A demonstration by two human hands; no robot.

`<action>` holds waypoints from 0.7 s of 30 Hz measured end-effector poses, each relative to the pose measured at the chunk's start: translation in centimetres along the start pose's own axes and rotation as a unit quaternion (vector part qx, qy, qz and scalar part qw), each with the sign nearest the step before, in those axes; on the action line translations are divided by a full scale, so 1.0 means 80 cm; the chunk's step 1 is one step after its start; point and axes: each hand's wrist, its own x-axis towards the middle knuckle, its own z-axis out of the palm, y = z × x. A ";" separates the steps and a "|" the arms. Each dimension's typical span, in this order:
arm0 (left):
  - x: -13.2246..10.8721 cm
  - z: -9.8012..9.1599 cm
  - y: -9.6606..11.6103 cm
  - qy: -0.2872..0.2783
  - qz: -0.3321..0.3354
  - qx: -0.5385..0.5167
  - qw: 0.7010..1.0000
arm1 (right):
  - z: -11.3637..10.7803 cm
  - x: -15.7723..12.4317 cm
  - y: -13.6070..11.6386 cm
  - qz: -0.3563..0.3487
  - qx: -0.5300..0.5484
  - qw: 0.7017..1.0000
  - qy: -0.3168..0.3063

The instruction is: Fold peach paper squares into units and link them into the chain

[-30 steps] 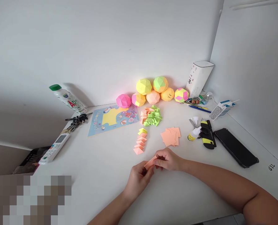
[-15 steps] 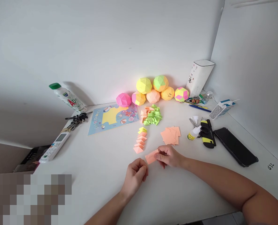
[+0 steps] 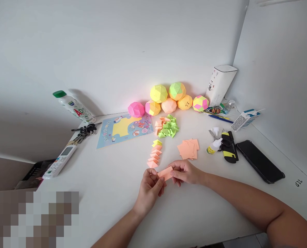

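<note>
A folded strip of peach paper (image 3: 165,173) is stretched between my two hands, just over the table. My left hand (image 3: 151,187) pinches its left end between thumb and fingers. At the other end, my right hand (image 3: 184,173) grips it the same way. Beyond my left hand runs a row of folded peach pieces (image 3: 154,156) with a yellow one at its far end. Flat peach paper squares (image 3: 188,149) lie loosely stacked past my right hand. Farther back is a heap of small folded green and peach pieces (image 3: 169,127).
Several faceted paper balls (image 3: 169,105) are piled against the wall. A blue picture card (image 3: 104,139), a remote control (image 3: 60,162) and a bottle (image 3: 74,106) are on the left. To the right lie a glue bottle (image 3: 214,146), a yellow-black cutter (image 3: 228,151) and a phone (image 3: 260,162).
My left hand has moved up to the paper strip and taken its left end. My right hand keeps hold of the other end. The things on the table have stayed put.
</note>
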 end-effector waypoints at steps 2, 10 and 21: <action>0.000 -0.001 -0.001 -0.005 0.004 -0.001 1.000 | -0.001 -0.001 0.000 -0.007 0.009 1.000 -0.004; 0.000 -0.004 -0.001 -0.007 -0.001 0.008 1.000 | 0.001 -0.003 0.006 -0.049 -0.007 0.999 0.018; 0.002 -0.009 -0.001 -0.025 0.014 -0.008 1.000 | 0.001 0.001 0.009 -0.122 -0.047 0.991 0.011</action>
